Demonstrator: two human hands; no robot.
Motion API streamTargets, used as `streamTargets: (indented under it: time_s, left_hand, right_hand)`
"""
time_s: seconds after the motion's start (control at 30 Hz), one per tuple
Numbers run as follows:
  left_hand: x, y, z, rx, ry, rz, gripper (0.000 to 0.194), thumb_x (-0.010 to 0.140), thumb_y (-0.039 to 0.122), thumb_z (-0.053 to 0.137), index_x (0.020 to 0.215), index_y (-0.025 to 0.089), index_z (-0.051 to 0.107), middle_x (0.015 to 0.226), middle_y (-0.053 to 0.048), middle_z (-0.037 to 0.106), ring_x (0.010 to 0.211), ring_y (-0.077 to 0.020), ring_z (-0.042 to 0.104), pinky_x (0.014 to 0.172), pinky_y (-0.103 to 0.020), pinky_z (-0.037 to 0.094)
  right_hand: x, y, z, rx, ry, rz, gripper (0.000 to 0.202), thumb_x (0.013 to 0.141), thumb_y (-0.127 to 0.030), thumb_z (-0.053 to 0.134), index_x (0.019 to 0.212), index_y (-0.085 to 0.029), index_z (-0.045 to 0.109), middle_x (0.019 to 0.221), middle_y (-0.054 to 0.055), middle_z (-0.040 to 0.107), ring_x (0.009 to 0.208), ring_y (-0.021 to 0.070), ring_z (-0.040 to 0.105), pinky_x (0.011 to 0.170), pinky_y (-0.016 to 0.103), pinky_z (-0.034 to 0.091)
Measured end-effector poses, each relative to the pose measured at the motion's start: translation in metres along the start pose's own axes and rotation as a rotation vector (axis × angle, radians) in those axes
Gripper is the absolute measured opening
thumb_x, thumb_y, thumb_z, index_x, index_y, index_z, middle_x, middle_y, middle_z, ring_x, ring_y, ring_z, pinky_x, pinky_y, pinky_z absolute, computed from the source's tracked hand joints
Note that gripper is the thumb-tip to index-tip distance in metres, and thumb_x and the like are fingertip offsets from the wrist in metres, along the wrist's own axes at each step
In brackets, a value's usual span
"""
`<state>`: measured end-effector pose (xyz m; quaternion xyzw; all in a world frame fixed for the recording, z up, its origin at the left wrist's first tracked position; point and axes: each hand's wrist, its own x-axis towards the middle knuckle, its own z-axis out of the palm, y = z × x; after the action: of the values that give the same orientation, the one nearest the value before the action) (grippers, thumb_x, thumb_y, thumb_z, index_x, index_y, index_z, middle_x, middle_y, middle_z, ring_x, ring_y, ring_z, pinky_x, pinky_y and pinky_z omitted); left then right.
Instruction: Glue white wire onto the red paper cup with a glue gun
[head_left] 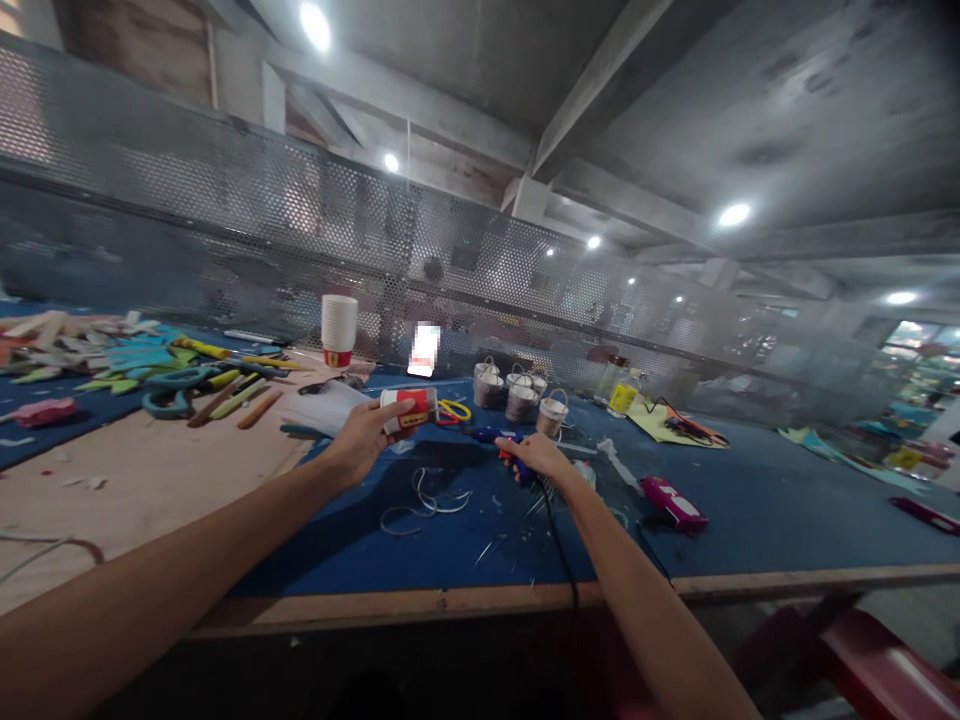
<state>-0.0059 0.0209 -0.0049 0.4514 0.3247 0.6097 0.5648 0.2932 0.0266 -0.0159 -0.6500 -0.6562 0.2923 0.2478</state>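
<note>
My left hand (pixel 365 437) is closed around a red and white paper cup (pixel 417 407), which lies tipped on its side in the air. In my right hand (pixel 541 457) is a blue glue gun (pixel 495 435) with an orange trigger, its nozzle pointing left toward the cup and apart from it. The glue gun's black cord (pixel 556 535) hangs over the table's front edge. Yellow-handled scissors (pixel 454 411) lie just behind the cup. Curled strips of white cord (pixel 427 500) rest on the blue tabletop (pixel 337 555) below my hands.
Several small cord-wrapped baskets (pixel 520 401) with handles stand behind the glue gun. A stack of paper cups (pixel 339 325) and a lit phone (pixel 424 348) stand at the back. Teal scissors (pixel 169 398) and coloured scraps lie left. At right are a magenta device (pixel 673 503) and a bottle (pixel 622 396).
</note>
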Motion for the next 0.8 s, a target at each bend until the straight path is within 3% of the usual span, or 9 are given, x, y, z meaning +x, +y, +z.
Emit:
streamTargets:
  time_s: [0.27,0.37,0.47,0.53,0.63,0.7,0.8]
  left_hand:
    - [-0.004,0.002,0.002,-0.032,-0.051,-0.006,0.022,0.070,0.027,0.080,0.086,0.015,0.072,0.091,-0.011,0.078,0.085,-0.0232,0.072,0.069,-0.031,0.057]
    - [-0.004,0.002,0.003,-0.025,-0.047,-0.017,0.023,0.070,0.028,0.080,0.087,0.014,0.073,0.091,-0.012,0.077,0.084,-0.0228,0.071,0.070,-0.032,0.057]
    - [-0.005,0.001,0.004,-0.018,-0.059,-0.030,0.025,0.072,0.030,0.081,0.089,0.014,0.073,0.093,-0.012,0.077,0.085,-0.0227,0.070,0.073,-0.032,0.057]
    - [-0.006,0.000,0.005,-0.006,-0.083,-0.044,0.025,0.073,0.031,0.081,0.090,0.014,0.074,0.094,-0.011,0.077,0.085,-0.0213,0.070,0.075,-0.031,0.056]
    - [-0.009,0.000,0.007,0.014,-0.113,-0.056,0.024,0.073,0.032,0.081,0.090,0.016,0.075,0.092,-0.007,0.077,0.082,-0.0183,0.069,0.076,-0.028,0.056]
    - [-0.011,0.001,0.009,0.027,-0.112,-0.054,0.023,0.073,0.031,0.081,0.090,0.017,0.075,0.090,-0.006,0.077,0.080,-0.0174,0.069,0.076,-0.027,0.055]
    - [-0.014,0.003,0.011,0.056,-0.084,-0.067,0.022,0.073,0.031,0.081,0.089,0.017,0.075,0.088,-0.006,0.078,0.080,-0.0186,0.070,0.074,-0.027,0.055]
  right_hand:
    - [-0.007,-0.008,0.000,-0.404,0.186,0.010,0.061,0.085,-0.069,0.054,0.054,-0.017,0.064,0.069,0.015,0.071,0.080,0.0258,0.071,0.071,0.029,0.047]
    - [-0.015,-0.014,0.000,-0.525,0.317,-0.015,0.054,0.087,-0.064,0.056,0.066,-0.016,0.068,0.087,0.019,0.072,0.095,0.0296,0.069,0.079,0.034,0.046]
    - [-0.026,-0.029,0.003,-0.534,0.512,-0.184,0.040,0.092,-0.053,0.055,0.088,-0.016,0.070,0.102,0.015,0.071,0.099,0.0259,0.068,0.086,0.036,0.046]
    - [-0.030,-0.044,0.008,-0.316,0.420,-0.374,0.034,0.093,-0.049,0.056,0.105,-0.020,0.068,0.103,0.009,0.072,0.097,0.0212,0.068,0.086,0.033,0.048]
    - [-0.029,-0.066,0.020,0.007,0.200,-0.597,0.044,0.086,-0.046,0.068,0.122,-0.022,0.060,0.113,0.007,0.071,0.104,0.0189,0.067,0.093,0.031,0.048]
    - [-0.027,-0.076,0.028,0.059,0.203,-0.618,0.041,0.081,-0.039,0.074,0.115,-0.020,0.063,0.108,0.006,0.072,0.101,0.0194,0.067,0.093,0.032,0.048]
    - [-0.026,-0.079,0.035,0.076,0.242,-0.624,0.014,0.084,-0.030,0.071,0.094,-0.020,0.069,0.092,0.003,0.074,0.088,0.0179,0.069,0.085,0.031,0.050]
